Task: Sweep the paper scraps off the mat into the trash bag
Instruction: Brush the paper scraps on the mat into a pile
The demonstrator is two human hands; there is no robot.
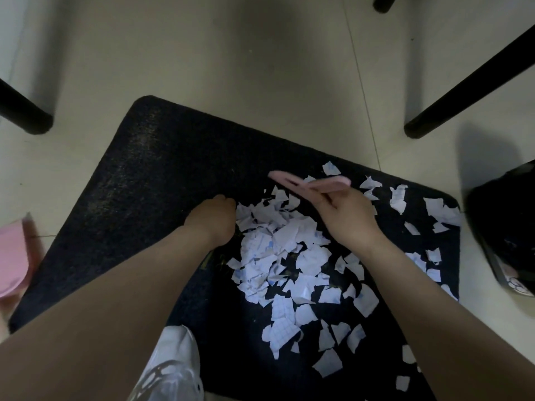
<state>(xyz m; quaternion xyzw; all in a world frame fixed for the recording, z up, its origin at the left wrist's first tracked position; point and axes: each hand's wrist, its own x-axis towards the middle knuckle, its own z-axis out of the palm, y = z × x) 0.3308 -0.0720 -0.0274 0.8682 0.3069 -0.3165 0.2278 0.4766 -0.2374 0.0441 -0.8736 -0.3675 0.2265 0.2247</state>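
A black mat lies on the pale floor. White paper scraps are heaped at its middle and scattered toward its right and near edges. My left hand rests on the mat at the left side of the heap, fingers curled down out of sight. My right hand hovers over the heap and grips a pink hand brush that points left. A black trash bag sits on the floor just past the mat's right edge.
A pink dustpan lies on the floor at the left edge. Black furniture legs stand at the far left and far right. A white shoe rests on the mat's near edge.
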